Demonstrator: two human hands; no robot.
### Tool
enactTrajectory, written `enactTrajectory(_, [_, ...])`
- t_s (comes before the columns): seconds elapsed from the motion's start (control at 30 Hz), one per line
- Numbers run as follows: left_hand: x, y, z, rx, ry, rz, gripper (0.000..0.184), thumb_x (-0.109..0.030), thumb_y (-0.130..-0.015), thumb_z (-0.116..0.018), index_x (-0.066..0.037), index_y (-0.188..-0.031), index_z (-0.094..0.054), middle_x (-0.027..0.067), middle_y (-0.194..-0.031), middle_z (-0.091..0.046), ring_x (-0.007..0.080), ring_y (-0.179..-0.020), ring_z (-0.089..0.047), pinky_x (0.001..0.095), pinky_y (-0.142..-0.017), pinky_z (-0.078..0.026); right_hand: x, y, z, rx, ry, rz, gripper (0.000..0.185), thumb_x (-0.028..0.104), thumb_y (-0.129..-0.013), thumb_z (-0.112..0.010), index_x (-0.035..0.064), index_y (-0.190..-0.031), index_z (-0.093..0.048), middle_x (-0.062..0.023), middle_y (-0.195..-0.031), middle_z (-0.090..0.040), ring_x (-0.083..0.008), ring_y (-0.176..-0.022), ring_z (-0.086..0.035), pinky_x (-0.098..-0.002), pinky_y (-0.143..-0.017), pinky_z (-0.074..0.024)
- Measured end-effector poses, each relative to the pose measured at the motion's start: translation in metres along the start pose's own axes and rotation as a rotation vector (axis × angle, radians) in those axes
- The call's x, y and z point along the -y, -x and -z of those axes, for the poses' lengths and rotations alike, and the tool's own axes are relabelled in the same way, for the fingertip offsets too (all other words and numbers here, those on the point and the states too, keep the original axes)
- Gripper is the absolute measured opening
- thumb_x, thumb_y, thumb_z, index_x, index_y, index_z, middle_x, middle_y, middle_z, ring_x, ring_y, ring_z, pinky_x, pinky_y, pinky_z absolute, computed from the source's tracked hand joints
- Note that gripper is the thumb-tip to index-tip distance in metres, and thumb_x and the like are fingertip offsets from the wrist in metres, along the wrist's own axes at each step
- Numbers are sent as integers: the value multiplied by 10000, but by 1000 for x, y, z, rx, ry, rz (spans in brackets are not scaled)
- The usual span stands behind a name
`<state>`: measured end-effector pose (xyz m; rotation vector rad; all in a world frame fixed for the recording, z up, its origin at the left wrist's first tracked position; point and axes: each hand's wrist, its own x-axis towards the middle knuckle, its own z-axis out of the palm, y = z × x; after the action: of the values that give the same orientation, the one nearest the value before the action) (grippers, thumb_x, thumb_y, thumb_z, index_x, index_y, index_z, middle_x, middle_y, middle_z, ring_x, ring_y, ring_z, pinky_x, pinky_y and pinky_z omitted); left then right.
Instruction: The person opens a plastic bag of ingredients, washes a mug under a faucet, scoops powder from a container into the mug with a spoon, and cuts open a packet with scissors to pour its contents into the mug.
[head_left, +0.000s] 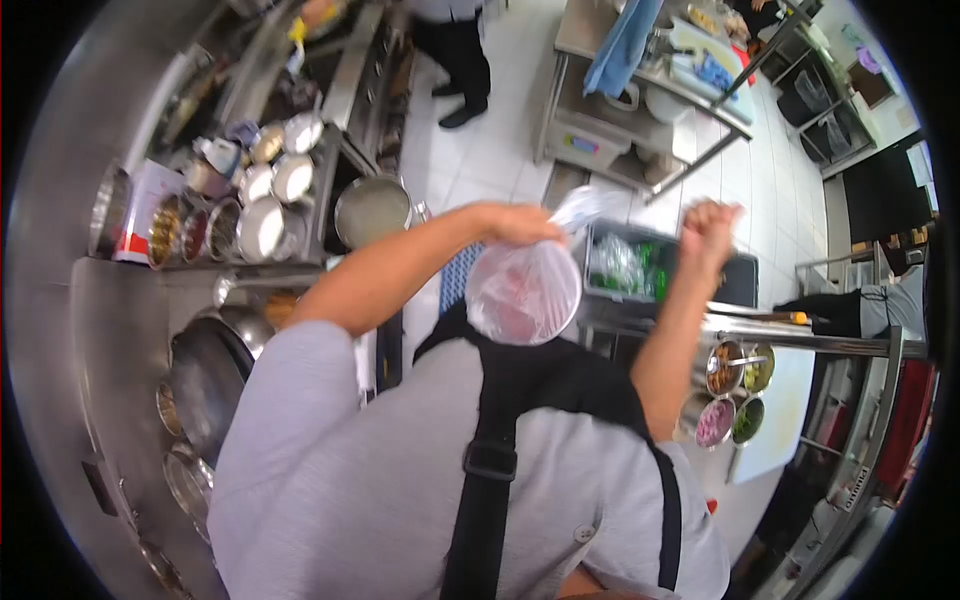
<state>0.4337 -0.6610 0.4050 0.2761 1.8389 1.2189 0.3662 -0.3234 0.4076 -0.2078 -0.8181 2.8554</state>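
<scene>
My left hand [522, 225] is closed around the gathered top of a clear plastic bag [590, 205]. Below that hand, against my dark apron, is a round tub [523, 292] with a pale rim, the bag's film spread over it and something pinkish showing through. Raised to the right, my right hand [709, 236] has its fingers curled in; whether anything small is between them cannot be made out. It is apart from the bag and tub, near a dark crate [745, 280] holding plastic-wrapped green items [630, 265].
Metal bowls of chopped food [714, 422] stand beside a white cutting board [780, 410] on the right. A pot [372, 211] and several bowls [262, 228] are at the left. One person [460, 60] stands ahead, another [880, 308] at far right.
</scene>
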Motion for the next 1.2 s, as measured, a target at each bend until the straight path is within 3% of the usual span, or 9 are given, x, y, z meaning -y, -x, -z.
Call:
enactTrajectory(0.13, [35, 18, 4, -182, -100, -62, 373, -297, -1005, -536, -43, -1162, -760, 102, -1152, -732, 205, -1105, -652, 363, -1009, -487, 59, 38, -45, 239, 685, 108, 351, 364, -1097, -479, 117, -881, -605, 66, -651, -449, -44, -493, -333, -249, -442, -247])
enactTrajectory(0.23, [-14, 21, -14, -118, -130, 33, 386, -276, -979, -532, -24, -1168, -755, 129, -1156, -724, 213, -1090, -646, 350, -999, -481, 46, 129, -118, 917, 1140, -145, 545, 3, -954, -577, 111, -1484, -515, -91, -1350, -642, -100, -747, -597, -271, -663, -533])
enactTrajectory(0.3, [-30, 15, -24, -42, -239, -27, 403, -292, -960, -538, -17, -1170, -745, 152, -1155, -706, 224, -1082, -626, 360, -992, -477, 4, 133, -88, 1175, 1317, 243, 430, 30, -978, -554, 69, -1406, -563, -224, -1241, -653, -390, -817, -651, -422, -817, -535])
enactTrajectory(0.37, [-55, 27, -39, -1, -170, -90, 391, -257, -941, -571, 33, -1145, -736, 142, -1140, -718, 215, -1087, -631, 344, -1004, -465, -24, 115, -44, 1184, 1568, 96, 225, 130, -1017, -545, 27, -1194, -638, -240, -1054, -680, -475, -839, -610, -451, -807, -513])
enactTrajectory(0.57, [-63, 27, -55, -53, -45, -276, 469, -386, -1052, -551, 33, -1167, -727, 117, -1124, -730, 170, -1069, -618, 317, -1008, -452, 13, 115, -28, 1084, 1380, -159, 269, 232, -1075, -520, -1, -988, -623, -113, -797, -644, -254, -722, -614, -392, -687, -497])
enactTrajectory(0.63, [-50, 3, -44, -65, -127, -326, 454, -408, -1080, -530, -6, -1095, -740, 50, -1024, -717, 133, -982, -608, 314, -939, -476, 3, 94, 2, 878, 1104, -236, 260, 244, -1095, -514, 46, -1000, -654, 18, -788, -603, -53, -633, -526, -247, -573, -454])
enactTrajectory(0.83, [-84, 5, -56, -198, -90, -322, 380, -361, -1067, -587, -26, -971, -739, -9, -912, -683, 89, -840, -583, 267, -772, -470, 21, 95, 13, 448, 910, -56, 271, 234, -1018, -669, -16, -1115, -707, -27, -865, -685, -73, -667, -593, -247, -648, -515])
enactTrajectory(0.97, [-90, -6, -63, -171, -45, -247, 384, -365, -1059, -606, -12, -1001, -744, 10, -911, -692, 71, -820, -580, 253, -720, -465, 25, 119, 14, 252, 630, -344, 360, 305, -998, -704, -31, -1124, -670, -75, -909, -697, -97, -619, -611, -270, -635, -567])
enactTrajectory(1.2, [-74, -29, -90, -207, 273, -265, 348, -302, -1050, -634, 32, -1052, -732, 40, -930, -716, 91, -831, -636, 270, -770, -528, -10, 154, 17, 15, 881, 22, 357, 298, -1012, -688, 16, -795, -721, -21, -659, -638, -71, -546, -538, -263, -514, -419])
